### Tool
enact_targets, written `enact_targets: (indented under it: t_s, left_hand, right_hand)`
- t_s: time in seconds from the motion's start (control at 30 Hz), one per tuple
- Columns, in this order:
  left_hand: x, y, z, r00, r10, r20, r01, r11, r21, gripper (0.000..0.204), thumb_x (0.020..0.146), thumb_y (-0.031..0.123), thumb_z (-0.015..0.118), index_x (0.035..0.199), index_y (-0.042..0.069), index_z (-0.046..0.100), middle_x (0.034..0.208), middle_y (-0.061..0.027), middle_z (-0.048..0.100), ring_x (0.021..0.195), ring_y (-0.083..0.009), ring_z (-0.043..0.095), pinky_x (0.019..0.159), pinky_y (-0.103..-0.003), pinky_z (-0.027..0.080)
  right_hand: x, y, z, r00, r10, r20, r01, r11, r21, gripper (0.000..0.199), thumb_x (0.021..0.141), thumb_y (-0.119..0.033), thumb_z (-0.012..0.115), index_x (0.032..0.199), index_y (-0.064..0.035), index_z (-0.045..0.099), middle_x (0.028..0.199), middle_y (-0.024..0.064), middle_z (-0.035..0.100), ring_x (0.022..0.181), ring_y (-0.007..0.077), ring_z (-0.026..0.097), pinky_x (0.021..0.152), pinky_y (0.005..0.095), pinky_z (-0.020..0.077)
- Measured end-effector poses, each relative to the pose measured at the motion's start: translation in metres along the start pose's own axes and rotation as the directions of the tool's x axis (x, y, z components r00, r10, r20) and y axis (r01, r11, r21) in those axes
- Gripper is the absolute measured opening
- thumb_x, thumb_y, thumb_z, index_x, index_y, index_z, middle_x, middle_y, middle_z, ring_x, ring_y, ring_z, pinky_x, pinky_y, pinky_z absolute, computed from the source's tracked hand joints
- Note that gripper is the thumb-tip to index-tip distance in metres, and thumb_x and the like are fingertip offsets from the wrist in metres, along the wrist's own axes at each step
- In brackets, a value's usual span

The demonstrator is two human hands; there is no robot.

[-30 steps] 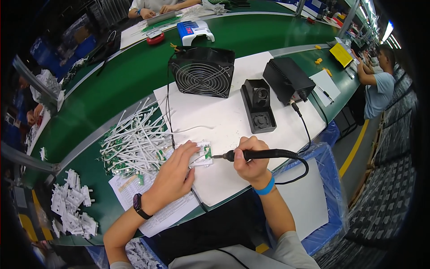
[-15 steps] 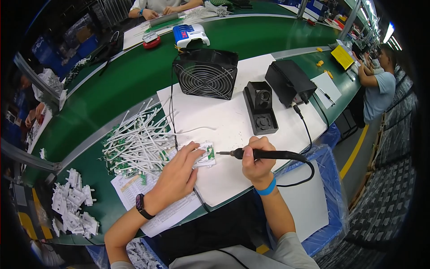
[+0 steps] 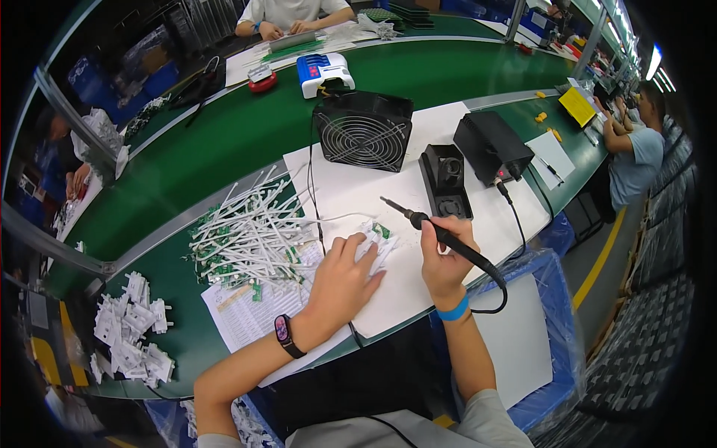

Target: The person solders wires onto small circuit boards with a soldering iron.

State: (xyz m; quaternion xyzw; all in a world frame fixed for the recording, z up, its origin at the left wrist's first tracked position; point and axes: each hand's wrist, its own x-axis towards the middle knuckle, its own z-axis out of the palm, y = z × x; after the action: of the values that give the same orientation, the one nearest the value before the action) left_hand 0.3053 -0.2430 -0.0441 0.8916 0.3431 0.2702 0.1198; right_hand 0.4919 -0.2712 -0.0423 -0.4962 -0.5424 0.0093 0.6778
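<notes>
Left hand point(image 3: 340, 287) flat, fingers spread, pressing a small white part with a green board point(image 3: 377, 239) onto the white sheet point(image 3: 358, 194) near the table's front edge; most of the part hidden under the fingers. Right hand point(image 3: 444, 257) clenched around the soldering iron point(image 3: 418, 220), tip raised above the sheet, clear of the board. Cable point(image 3: 497, 291) looping off the front edge. Pile of white wires point(image 3: 250, 235) just left; fan point(image 3: 362, 131) and iron stand point(image 3: 446, 179) behind, bare sheet between.

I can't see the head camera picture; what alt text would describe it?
A person's right hand holds a soldering iron raised above a white sheet, while the left hand presses a small circuit board. A fan stands behind.
</notes>
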Motion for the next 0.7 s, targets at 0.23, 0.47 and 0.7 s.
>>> enact_targets:
  t_s: [0.23,0.47,0.7]
  left_hand:
    - [-0.017,0.005,0.010,0.998,-0.007,-0.057,0.009,1.000,0.027,0.039,0.087,0.012,0.072,0.123,-0.002,0.065,0.142,-0.0263,0.049,0.123,-0.0395,0.053,0.096,-0.042,0.053]
    - [-0.017,0.002,0.018,0.996,0.018,-0.085,-0.015,0.999,0.040,0.040,0.085,0.018,0.075,0.120,0.001,0.066,0.137,-0.0260,0.054,0.112,-0.0342,0.060,0.081,-0.037,0.058]
    - [-0.017,0.005,0.023,0.992,0.052,-0.118,-0.036,0.990,0.137,0.039,0.088,0.020,0.072,0.118,-0.004,0.064,0.135,-0.0278,0.054,0.110,-0.0333,0.059,0.079,-0.036,0.058]
  right_hand:
    - [-0.004,0.006,0.002,0.997,-0.073,-0.006,0.072,0.995,-0.066,0.019,0.087,0.000,0.069,0.082,-0.0032,0.051,0.057,0.0049,0.053,0.048,0.0093,0.048,0.046,0.0243,0.0353]
    - [-0.008,0.007,0.005,0.998,-0.027,0.058,0.031,0.997,-0.068,0.020,0.088,-0.002,0.069,0.081,-0.0031,0.051,0.057,0.0045,0.053,0.047,0.0101,0.047,0.047,0.0250,0.0351]
    - [-0.011,0.011,0.008,0.998,0.045,0.045,-0.041,0.995,-0.086,0.019,0.089,-0.003,0.070,0.082,-0.0035,0.053,0.061,0.0038,0.056,0.052,0.0081,0.049,0.048,0.0229,0.0357]
